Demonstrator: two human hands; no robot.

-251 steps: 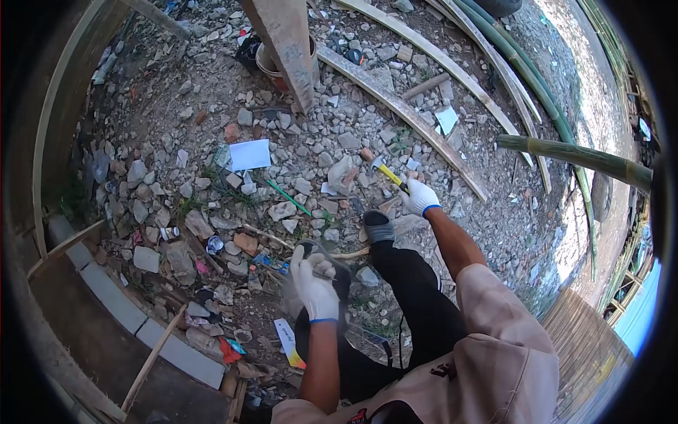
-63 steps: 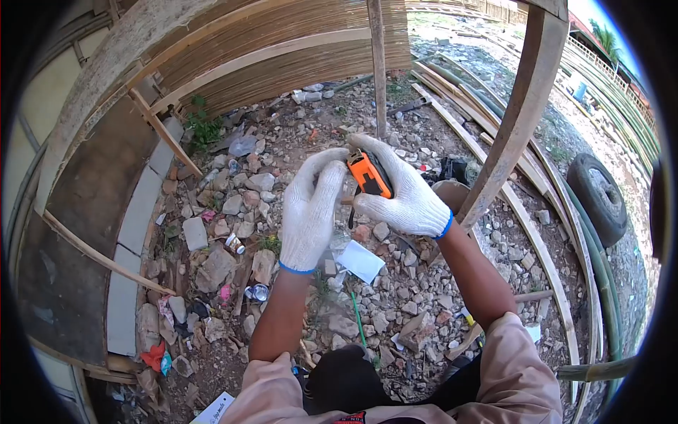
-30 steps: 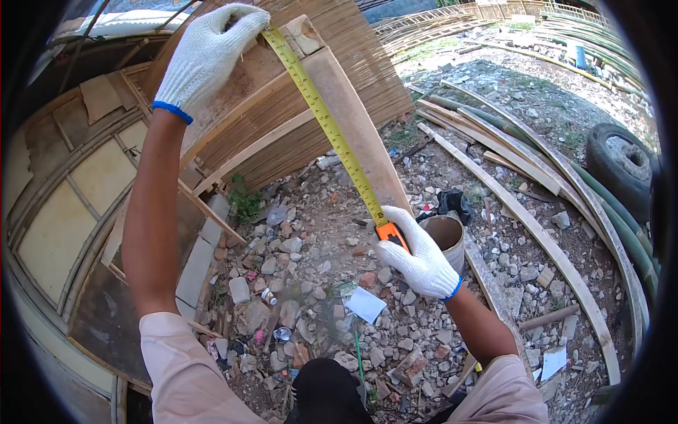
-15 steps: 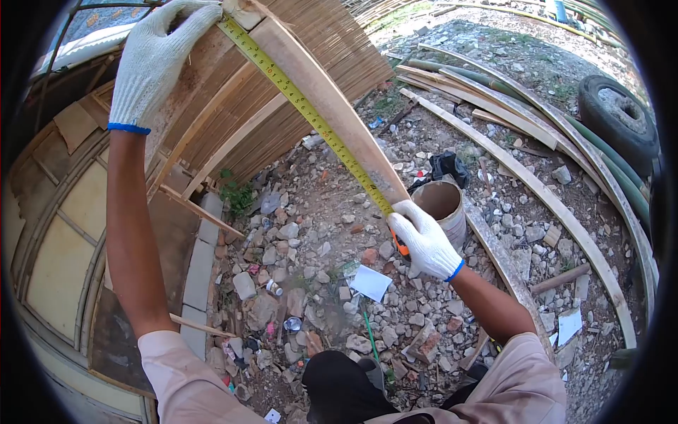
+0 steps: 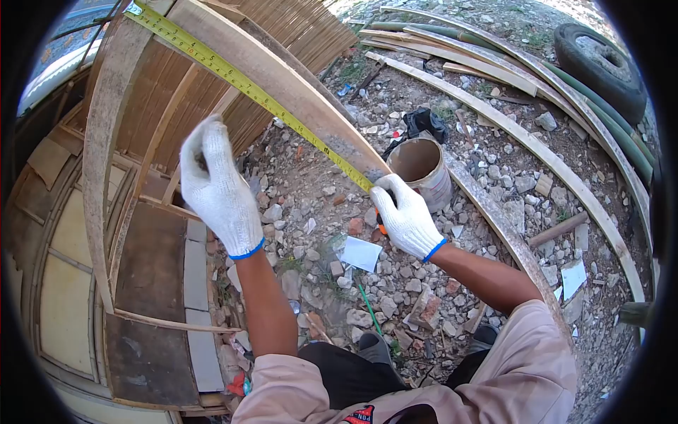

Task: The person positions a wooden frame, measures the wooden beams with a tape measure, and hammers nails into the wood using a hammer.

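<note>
A yellow tape measure [image 5: 240, 82] is stretched along a wooden plank [image 5: 282, 74], its metal end hooked at the far upper left. My right hand [image 5: 408, 218], in a white glove with a blue cuff, is closed around the tape's case at the near end of the plank. Only a bit of orange case shows beside the fingers. My left hand [image 5: 220, 187], gloved the same way, is raised below the tape and apart from it. Its fingers curl toward the thumb in a pinch; whether anything is between the tips is hidden.
A bucket [image 5: 422, 169] stands on rubble beyond my right hand, a black plastic bag [image 5: 424, 124] behind it. Long wooden strips [image 5: 522, 145] and green bamboo poles lie at the right, near a tire [image 5: 600, 71]. A wooden frame [image 5: 106, 155] and woven bamboo panel stand left.
My left hand has left the far end of the tape and come down toward me. My right hand still holds the case. The camera view has shifted.
</note>
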